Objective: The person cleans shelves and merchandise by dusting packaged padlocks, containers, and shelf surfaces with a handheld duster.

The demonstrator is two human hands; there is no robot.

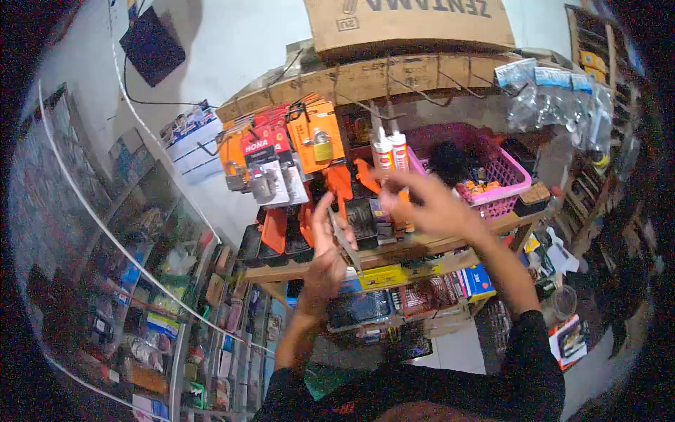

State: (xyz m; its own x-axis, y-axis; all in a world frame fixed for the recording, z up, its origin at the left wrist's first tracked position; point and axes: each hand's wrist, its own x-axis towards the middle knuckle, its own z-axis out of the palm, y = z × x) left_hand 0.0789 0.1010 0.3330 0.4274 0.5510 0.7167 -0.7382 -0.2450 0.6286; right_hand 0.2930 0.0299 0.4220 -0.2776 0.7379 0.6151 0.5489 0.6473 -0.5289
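Note:
My left hand (325,239) is raised before the shelf edge, its fingers closed round a thin, flat greyish piece (345,243) seen nearly edge-on; its kind is not clear. To the right, my right hand (425,204) is smeared by motion, in front of two white-and-red sealant tubes (391,150). Whether it holds anything does not show. Just beyond my left hand are orange plastic parts (338,182) and black bins (361,216). Padlocks in orange packs (318,141) and red-and-white packs (261,165) hang above and to the left.
A pink basket (510,169) with small items stands on the wooden shelf (464,233). Bare metal hooks (420,90) stick out under a large cardboard box (415,28). Clear bags (555,88) hang at right. A glass-fronted cabinet (151,246) lines the left side. Trays (360,309) sit below.

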